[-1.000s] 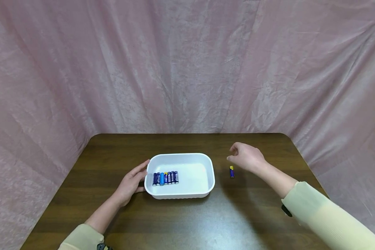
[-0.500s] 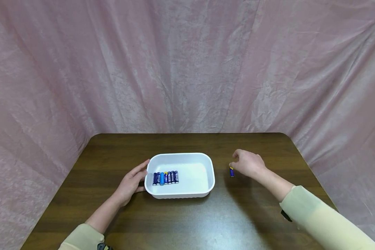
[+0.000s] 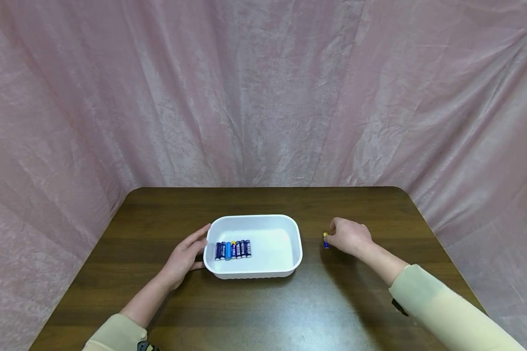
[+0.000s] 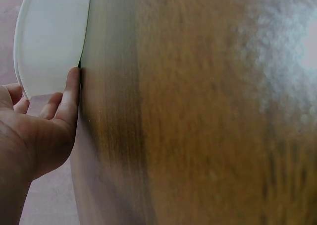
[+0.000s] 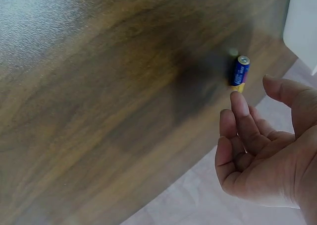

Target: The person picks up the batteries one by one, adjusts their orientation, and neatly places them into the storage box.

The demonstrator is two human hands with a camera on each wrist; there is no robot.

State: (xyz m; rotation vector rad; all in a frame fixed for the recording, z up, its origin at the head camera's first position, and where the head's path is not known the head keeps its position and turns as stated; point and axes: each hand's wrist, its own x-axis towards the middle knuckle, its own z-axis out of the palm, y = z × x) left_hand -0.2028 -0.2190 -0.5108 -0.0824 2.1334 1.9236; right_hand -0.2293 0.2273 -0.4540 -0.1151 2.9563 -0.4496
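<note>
My left hand [image 3: 180, 261] rests against the left wall of a white plastic tray [image 3: 274, 248], its fingers spread along the outside. In the left wrist view, the fingers touch the tray's end. Inside that tray lie several batteries [image 3: 233, 250] side by side in a row at the left, mostly dark blue, one lighter blue and one yellow-topped. To the right of the tray, a blue-and-yellow battery [image 5: 240, 71] lies on the table. My right hand [image 3: 350, 237] hovers at it, thumb and index finger apart; the index fingertip is at the yellow end, contact unclear.
The brown wooden table [image 3: 254, 312] has its far edge just beyond the tray. A pink curtain [image 3: 263, 97] hangs behind the table and at its sides. Shadow from my right arm falls across the table near the lone battery.
My right hand has come down and toward me, lowering to the lone battery. The left hand, the tray and the row of batteries have stayed put.
</note>
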